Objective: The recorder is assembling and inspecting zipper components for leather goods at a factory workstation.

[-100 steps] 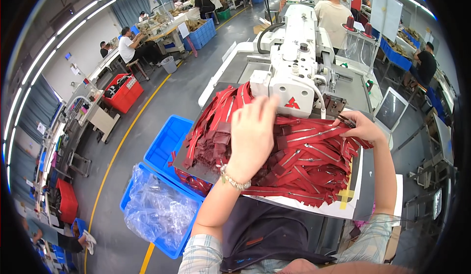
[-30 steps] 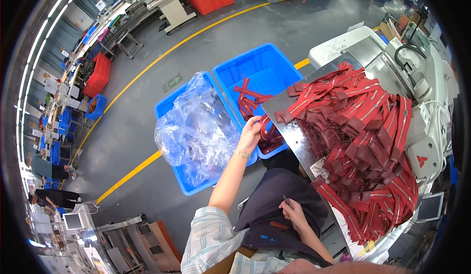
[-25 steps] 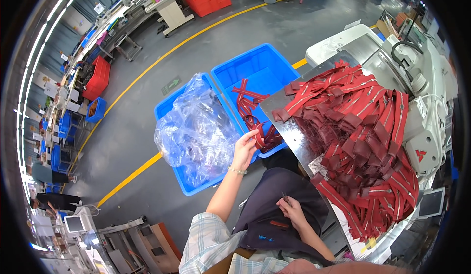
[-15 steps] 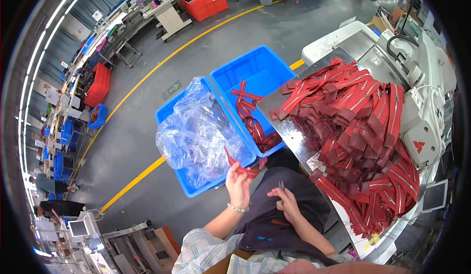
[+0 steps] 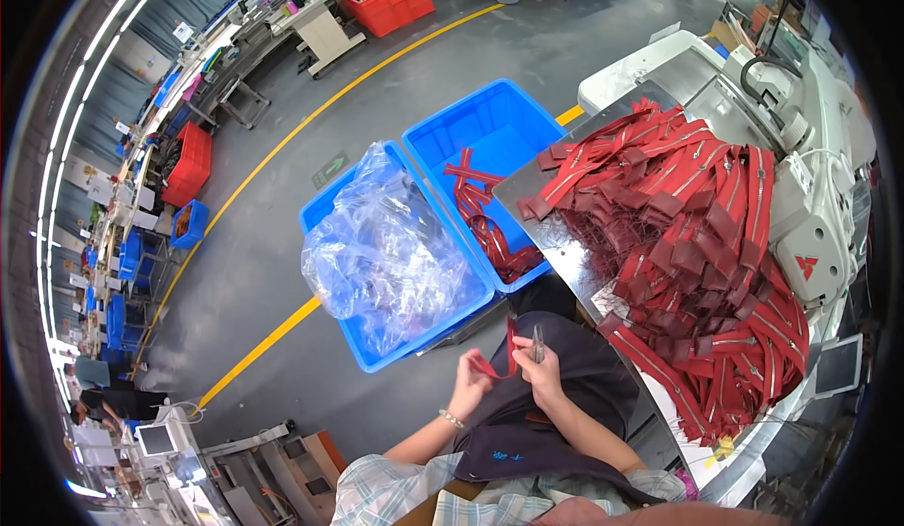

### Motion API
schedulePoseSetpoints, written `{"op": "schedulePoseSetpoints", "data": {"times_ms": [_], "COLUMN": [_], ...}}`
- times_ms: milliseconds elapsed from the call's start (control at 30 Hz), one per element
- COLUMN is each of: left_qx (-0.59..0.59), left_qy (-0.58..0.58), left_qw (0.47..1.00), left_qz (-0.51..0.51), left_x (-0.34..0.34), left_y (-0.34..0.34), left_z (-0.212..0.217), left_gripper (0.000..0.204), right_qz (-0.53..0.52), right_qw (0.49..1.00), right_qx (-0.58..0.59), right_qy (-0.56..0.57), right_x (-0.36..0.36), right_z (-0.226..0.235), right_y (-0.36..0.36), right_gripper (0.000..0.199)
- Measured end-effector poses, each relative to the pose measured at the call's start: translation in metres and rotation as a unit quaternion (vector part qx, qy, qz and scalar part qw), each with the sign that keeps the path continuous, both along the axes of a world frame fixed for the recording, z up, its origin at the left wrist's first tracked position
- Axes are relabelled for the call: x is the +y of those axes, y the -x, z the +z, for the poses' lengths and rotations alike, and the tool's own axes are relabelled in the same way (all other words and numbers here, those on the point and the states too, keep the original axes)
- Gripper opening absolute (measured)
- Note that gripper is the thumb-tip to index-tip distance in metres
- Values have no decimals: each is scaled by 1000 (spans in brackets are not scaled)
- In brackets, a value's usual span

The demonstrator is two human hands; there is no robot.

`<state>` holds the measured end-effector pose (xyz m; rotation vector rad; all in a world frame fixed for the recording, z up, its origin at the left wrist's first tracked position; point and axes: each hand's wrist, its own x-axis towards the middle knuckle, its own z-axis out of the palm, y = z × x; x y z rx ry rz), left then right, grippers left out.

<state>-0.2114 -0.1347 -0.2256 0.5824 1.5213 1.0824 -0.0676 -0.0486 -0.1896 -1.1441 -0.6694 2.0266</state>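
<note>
A short red zipper [image 5: 511,345] is stretched between my hands above my dark apron, sagging in a loop. One end of it is pinched in my left hand [image 5: 470,384], which has a beaded bracelet at the wrist. My right hand [image 5: 540,375] is closed round small metal thread snips [image 5: 538,335], their tips pointing up, and its fingers also pinch the zipper's other end. On the metal work surface [image 5: 568,260] to my right lies a large heap of red zippers [image 5: 692,272] with dark red end tabs.
Ahead, one blue bin [image 5: 485,97] holds several red zippers. Beside it, another blue bin [image 5: 363,364] is filled with clear plastic bags [image 5: 386,253]. A white sewing machine [image 5: 815,253] stands right of the heap. Red crates and workbenches line the far left, where a person bends.
My left hand has come down and nearer to me with the zipper. My right hand has risen slightly and now grips the zipper along with the snips. The view has shifted a little.
</note>
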Motion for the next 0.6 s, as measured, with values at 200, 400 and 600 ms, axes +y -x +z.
{"op": "schedulePoseSetpoints", "data": {"times_ms": [200,400,600], "left_qx": [429,-299,-462], "left_qy": [77,28,39], "left_qw": [858,950,884], "left_qz": [-271,-81,54], "left_x": [60,76,66], "left_y": [39,8,-5], "left_z": [21,-15,-15], "left_gripper": [33,40,16], "right_qz": [123,228,284], "right_qw": [987,964,938], "right_qx": [-48,-2,6], "right_qy": [-94,-134,-198], "right_x": [-17,-27,-24], "right_z": [5,-2,0], "right_y": [-8,-9,-21], "right_gripper": [22,18,16]}}
